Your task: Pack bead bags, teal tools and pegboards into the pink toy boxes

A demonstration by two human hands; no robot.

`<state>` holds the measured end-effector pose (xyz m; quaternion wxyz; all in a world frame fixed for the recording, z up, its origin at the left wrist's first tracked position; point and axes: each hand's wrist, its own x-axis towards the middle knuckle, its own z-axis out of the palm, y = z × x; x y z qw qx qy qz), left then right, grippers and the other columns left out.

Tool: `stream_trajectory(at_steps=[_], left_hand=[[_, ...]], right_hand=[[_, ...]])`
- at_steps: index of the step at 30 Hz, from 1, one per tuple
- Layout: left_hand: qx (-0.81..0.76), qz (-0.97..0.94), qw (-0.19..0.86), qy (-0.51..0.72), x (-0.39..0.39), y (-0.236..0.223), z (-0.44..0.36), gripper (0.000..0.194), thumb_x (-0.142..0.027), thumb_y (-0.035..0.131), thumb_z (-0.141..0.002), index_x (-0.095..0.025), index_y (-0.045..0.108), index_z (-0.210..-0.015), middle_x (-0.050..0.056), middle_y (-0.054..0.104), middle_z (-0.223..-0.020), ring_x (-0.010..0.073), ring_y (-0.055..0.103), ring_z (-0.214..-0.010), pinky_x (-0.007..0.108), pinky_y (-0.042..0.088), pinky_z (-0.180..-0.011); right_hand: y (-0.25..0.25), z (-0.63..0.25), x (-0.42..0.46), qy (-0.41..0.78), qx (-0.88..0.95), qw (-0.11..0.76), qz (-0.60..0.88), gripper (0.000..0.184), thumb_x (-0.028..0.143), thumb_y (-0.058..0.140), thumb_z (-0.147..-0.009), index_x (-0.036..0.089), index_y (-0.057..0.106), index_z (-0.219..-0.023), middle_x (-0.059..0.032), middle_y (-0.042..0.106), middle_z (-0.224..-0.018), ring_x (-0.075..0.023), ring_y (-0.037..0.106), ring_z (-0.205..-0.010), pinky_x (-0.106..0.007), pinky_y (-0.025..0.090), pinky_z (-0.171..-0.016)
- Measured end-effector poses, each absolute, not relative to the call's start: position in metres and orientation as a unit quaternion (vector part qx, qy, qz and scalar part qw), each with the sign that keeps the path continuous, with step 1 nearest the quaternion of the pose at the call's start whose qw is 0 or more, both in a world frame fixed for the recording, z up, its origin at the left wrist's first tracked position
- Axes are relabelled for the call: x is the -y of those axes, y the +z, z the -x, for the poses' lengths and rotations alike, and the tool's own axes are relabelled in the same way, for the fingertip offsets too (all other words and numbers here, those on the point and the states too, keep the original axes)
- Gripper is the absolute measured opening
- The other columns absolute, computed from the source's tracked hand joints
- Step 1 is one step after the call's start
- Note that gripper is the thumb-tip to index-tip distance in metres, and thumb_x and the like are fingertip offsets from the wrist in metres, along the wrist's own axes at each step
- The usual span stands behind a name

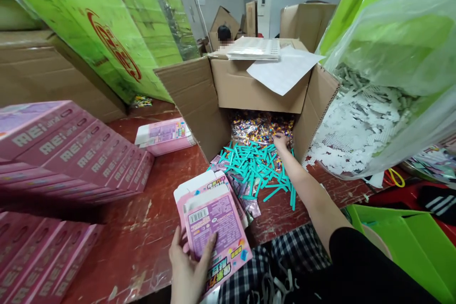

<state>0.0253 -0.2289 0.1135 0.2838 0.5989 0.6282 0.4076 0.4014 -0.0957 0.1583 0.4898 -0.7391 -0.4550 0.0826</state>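
My left hand (190,263) grips a flat pink-and-purple carton (217,228), thumb across its printed back with the barcode. Another pink carton (183,192) with a white end flap shows behind it; whether the hand holds that too, I cannot tell. My right hand (280,140) reaches into an open cardboard box (199,104) lying on its side, at the edge of a heap of tiny colourful wrapped pieces (252,128). Its fingers look bent together, and what they pinch is too small to name. Turquoise plastic sticks (249,166) lie loosely heaped in front, with purple sachets (252,206) partly under them.
Stacks of pink cartons (78,152) stand at left on the red table (135,228); one more carton (166,135) lies by the box. A plastic-lined green box (363,128) with white scraps is at right. Paper sheets (285,69) lie on top. A person (224,34) is behind.
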Motion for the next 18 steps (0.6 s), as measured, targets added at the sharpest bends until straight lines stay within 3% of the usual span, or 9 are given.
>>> stream_trajectory(at_steps=[3, 6, 9, 11, 14, 17, 18], left_hand=[[-0.582, -0.68, 0.12, 0.429, 0.237, 0.117, -0.027, 0.091, -0.049, 0.072, -0.072, -0.007, 0.034, -0.143, 0.027, 0.036, -0.145, 0.0415, 0.031, -0.139, 0.061, 0.027, -0.112], [-0.501, -0.731, 0.107, 0.451, 0.25, 0.134, -0.043, 0.071, -0.035, 0.069, -0.08, -0.014, 0.039, -0.141, 0.021, 0.041, -0.144, 0.0362, 0.037, -0.137, 0.056, 0.028, -0.113], [-0.394, -0.783, 0.16, 0.454, 0.256, 0.15, -0.07, 0.055, -0.021, 0.065, -0.084, -0.024, 0.047, -0.135, 0.014, 0.049, -0.139, 0.0306, 0.046, -0.131, 0.051, 0.036, -0.11], [-0.323, -0.812, 0.184, 0.45, 0.256, 0.154, -0.094, 0.061, -0.017, 0.068, -0.081, -0.026, 0.045, -0.137, 0.014, 0.049, -0.14, 0.0305, 0.046, -0.132, 0.052, 0.037, -0.109], [-0.275, -0.84, 0.266, 0.385, 0.258, 0.146, -0.131, 0.079, -0.024, 0.078, -0.073, -0.024, 0.04, -0.142, 0.015, 0.051, -0.139, 0.035, 0.047, -0.131, 0.055, 0.039, -0.106], [-0.237, -0.825, 0.47, 0.207, 0.267, 0.123, -0.161, 0.048, -0.032, 0.078, -0.072, -0.023, 0.063, -0.118, 0.009, 0.071, -0.11, 0.0301, 0.066, -0.103, 0.043, 0.052, -0.091], [-0.228, -0.792, 0.546, 0.15, 0.272, 0.115, -0.167, 0.036, -0.034, 0.077, -0.073, -0.021, 0.068, -0.105, 0.007, 0.073, -0.098, 0.0266, 0.069, -0.091, 0.038, 0.054, -0.083]], right_hand=[[0.152, -0.402, 0.08, 0.045, 0.402, 0.51, 0.759, 0.032, 0.03, 0.049, -0.089, 0.012, 0.067, -0.108, -0.0136, 0.068, -0.1, -0.0263, 0.059, -0.104, -0.039, 0.046, -0.094], [0.141, -0.393, 0.099, -0.002, 0.385, 0.526, 0.758, 0.031, 0.03, 0.049, -0.09, 0.012, 0.065, -0.11, -0.0165, 0.064, -0.114, -0.0278, 0.053, -0.116, -0.045, 0.039, -0.104], [0.137, -0.375, 0.169, -0.092, 0.45, 0.578, 0.675, 0.015, 0.03, 0.059, -0.088, 0.019, 0.064, -0.096, -0.0124, 0.064, -0.108, -0.0254, 0.057, -0.111, -0.042, 0.043, -0.101], [0.145, -0.36, 0.233, -0.099, 0.511, 0.596, 0.612, 0.006, 0.022, 0.06, -0.088, 0.022, 0.059, -0.083, -0.0073, 0.063, -0.093, -0.0214, 0.061, -0.096, -0.037, 0.049, -0.089], [0.161, -0.343, 0.316, 0.07, 0.633, 0.553, 0.537, 0.012, 0.014, 0.054, -0.09, 0.022, 0.055, -0.081, -0.0039, 0.062, -0.085, -0.0161, 0.062, -0.083, -0.03, 0.051, -0.077], [0.159, -0.362, 0.351, 0.224, 0.611, 0.523, 0.55, 0.002, 0.022, 0.055, -0.091, 0.022, 0.056, -0.09, -0.0042, 0.065, -0.086, -0.0149, 0.063, -0.079, -0.028, 0.051, -0.072], [0.151, -0.379, 0.353, 0.237, 0.559, 0.511, 0.608, 0.007, 0.026, 0.059, -0.089, 0.021, 0.056, -0.093, -0.0041, 0.065, -0.087, -0.0148, 0.064, -0.078, -0.027, 0.051, -0.07]])
